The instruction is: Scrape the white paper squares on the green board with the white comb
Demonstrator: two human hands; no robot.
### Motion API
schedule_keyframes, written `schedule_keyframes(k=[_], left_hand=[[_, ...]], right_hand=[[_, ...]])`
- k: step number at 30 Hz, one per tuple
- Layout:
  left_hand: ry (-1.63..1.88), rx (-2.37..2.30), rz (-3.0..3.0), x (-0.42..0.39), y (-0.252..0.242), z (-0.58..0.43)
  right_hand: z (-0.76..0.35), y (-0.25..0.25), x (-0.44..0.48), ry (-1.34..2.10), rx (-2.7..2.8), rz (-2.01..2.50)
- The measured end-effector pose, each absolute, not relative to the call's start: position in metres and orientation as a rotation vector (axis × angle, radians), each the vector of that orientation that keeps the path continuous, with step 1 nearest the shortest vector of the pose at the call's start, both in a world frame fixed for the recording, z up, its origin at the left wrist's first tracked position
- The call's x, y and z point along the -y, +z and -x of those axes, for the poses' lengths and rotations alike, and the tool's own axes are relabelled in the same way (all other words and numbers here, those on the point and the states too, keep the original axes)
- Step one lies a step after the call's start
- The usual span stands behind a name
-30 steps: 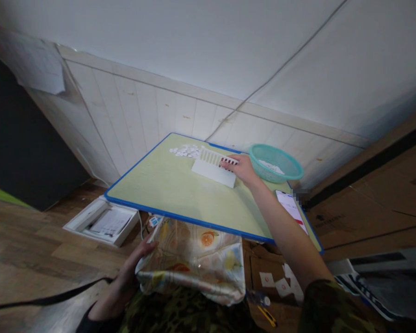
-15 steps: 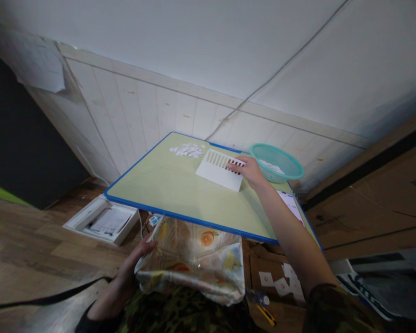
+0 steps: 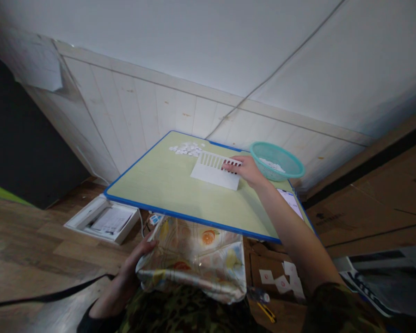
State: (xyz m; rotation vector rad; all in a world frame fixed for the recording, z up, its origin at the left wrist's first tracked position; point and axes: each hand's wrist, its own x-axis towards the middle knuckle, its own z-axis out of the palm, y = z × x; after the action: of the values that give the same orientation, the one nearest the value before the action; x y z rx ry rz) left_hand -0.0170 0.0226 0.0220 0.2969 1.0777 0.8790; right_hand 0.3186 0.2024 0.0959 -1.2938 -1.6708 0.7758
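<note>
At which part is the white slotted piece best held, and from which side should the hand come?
I would grip the white slotted piece by its right end, at the slots, coming from the right, where the right hand holds it. The openings probably give a better hold than the plain part below, and the left end lies nearer the heap of small white pieces.

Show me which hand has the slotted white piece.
The right hand, over the blue-edged table, grips the slotted white piece; the left hand holds the fruit-printed cloth instead.
</note>
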Motion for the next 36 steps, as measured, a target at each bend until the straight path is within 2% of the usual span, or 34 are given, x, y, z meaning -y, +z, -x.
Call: schedule_keyframes(k=[9,15,21,36], left_hand=[[0.89,-1.073,-0.326,-0.024,0.01,0.017],[0.881,-1.086,-0.332,-0.023,0.009,0.022],[0.838,-1.07,-0.311,-0.024,0.008,0.023],[0.83,-1.117,-0.335,-0.023,0.012,0.018]], right_hand=[[-0.349,0.102,-0.148,0.685,1.725,1.393],[-0.361,0.1,-0.111,0.475,1.689,1.491],[-0.353,0.101,-0.079,0.457,1.745,1.489],[-0.353,0.099,-0.042,0.22,1.885,1.476]])
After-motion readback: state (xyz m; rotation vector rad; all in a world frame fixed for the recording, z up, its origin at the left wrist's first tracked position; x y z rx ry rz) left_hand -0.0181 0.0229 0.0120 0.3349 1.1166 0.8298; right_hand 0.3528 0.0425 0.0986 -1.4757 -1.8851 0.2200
